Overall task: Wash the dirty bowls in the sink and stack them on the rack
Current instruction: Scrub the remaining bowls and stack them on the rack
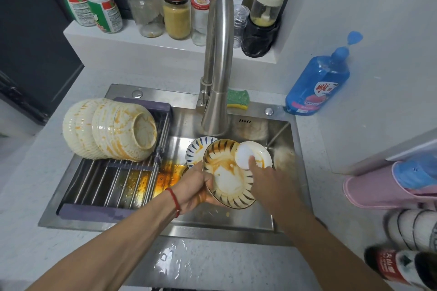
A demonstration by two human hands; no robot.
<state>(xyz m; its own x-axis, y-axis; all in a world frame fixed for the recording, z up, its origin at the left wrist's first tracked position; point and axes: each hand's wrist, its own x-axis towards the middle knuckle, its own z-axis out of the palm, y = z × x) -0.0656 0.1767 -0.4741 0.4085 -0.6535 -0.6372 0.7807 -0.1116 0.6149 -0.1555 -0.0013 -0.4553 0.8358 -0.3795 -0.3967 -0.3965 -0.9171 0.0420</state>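
Nearest, over the front of the sink (286, 196), the left hand (194, 186) clenches the near rim of a striped bowl (227, 172), tilted and smeared orange inside. The right hand (264, 179) reaches across it, fingers straight, touching a white bowl (254, 153) just beyond; it grasps nothing that I can see. A third patterned bowl (196, 149) lies behind the striped one, under the faucet (218, 54). Left of the faucet, the rack (106, 186) spans the sink and carries a row of pale bowls (111, 129) on their sides, still streaked orange, so the washing looks barely begun. Oily water pools below the rack. The rack's near bars are free for stacking; the faucet spout hangs close above the bowls. The sponge (237, 99) and soap bottle (318, 80) sit right of the faucet, behind the sink.
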